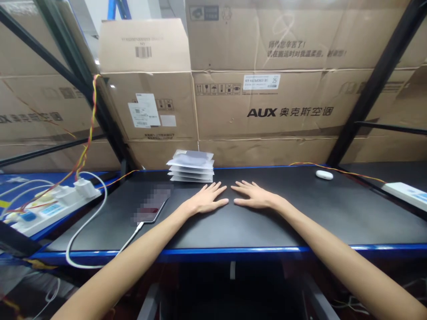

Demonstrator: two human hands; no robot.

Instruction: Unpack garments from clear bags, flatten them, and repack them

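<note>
At the far left we see a white power strip (pixel 50 210) crowded with plugs, with red-and-yellow wires (pixel 89 133) rising beside the dark rack post. A white cable (pixel 128 241) loops over the front edge and meets the near end of a phone (pixel 153 208) lying flat on the dark bench (pixel 250 231); we take it that the phone lies on this side so the lead can reach, perhaps for charging.

Next, towards the back edge, stands the stack of white packets (pixel 191 172), laid flat one on another, slightly out of line — probably piled so that they take little room and leave the front free. The left hand (pixel 209 198) rests palm down just in front of its right corner, fingers spread, its grip wide and holding nothing. The right hand (pixel 255 194) mirrors it, flat, spread and bare, with a gap between the two thumbs; we judge this an even resting pose.

Further right, near the back edge, sits a small white case (pixel 324 175), well apart from both hands, and beyond it a second power strip (pixel 408 194). Behind everything, printed cardboard (pixel 230 111) forms a wall, seemingly as a screen.
</note>
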